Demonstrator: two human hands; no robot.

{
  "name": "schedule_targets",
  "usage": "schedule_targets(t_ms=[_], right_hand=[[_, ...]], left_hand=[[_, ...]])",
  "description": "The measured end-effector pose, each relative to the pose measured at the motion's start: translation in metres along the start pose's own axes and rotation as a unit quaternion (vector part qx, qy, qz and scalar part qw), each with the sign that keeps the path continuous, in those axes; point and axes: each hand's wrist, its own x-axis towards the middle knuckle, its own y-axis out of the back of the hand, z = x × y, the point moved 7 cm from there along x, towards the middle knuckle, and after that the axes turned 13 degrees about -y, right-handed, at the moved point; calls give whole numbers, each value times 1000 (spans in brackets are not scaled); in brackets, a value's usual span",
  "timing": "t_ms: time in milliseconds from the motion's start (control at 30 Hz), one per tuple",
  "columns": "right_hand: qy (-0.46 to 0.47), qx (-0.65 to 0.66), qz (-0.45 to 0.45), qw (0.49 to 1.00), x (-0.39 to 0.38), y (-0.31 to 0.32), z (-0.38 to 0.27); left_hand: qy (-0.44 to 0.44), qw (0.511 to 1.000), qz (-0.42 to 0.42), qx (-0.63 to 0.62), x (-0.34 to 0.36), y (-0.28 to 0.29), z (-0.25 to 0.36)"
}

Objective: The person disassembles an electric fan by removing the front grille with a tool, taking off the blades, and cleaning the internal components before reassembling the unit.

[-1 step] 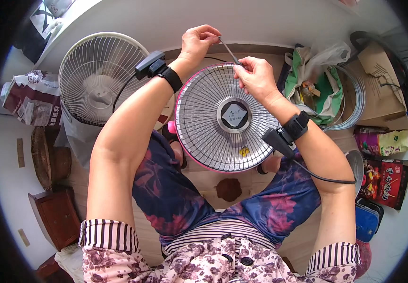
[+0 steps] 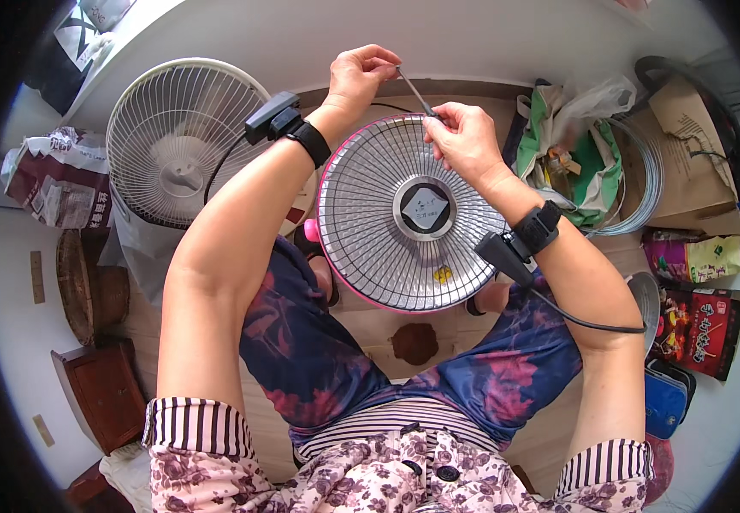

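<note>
Between my legs stands a round dish-shaped electric heater [image 2: 370, 192] with a black wire grille, silver reflector and pink rim. Beyond its upper edge, my left hand [image 2: 360, 79] pinches the far end of a thin grey metal rod [image 2: 414, 88] between thumb and fingertips. The rod slants down to the right, and my right hand [image 2: 464, 141] closes on its lower end at the heater's upper right rim. That end is hidden by my fingers, so the kind of rod cannot be made out. A pink knob [image 2: 312, 230] sticks out at the heater's left side.
A white fan with a wire guard [image 2: 183, 141] stands left. To the right are a green and white bag [image 2: 597, 167], a wire coil [image 2: 654, 175], torn cardboard [image 2: 691, 128] and a red box [image 2: 699, 332]. A wooden box [image 2: 103, 393] sits lower left.
</note>
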Motion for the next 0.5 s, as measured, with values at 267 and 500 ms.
schedule_targets(t_ms=[267, 500], right_hand=[[-12, 20, -4, 1000, 1, -2, 0], [-18, 10, 5, 1000, 1, -2, 0]], left_hand=[[10, 998, 39, 53, -2, 5, 1], [54, 998, 34, -14, -1, 1, -4]])
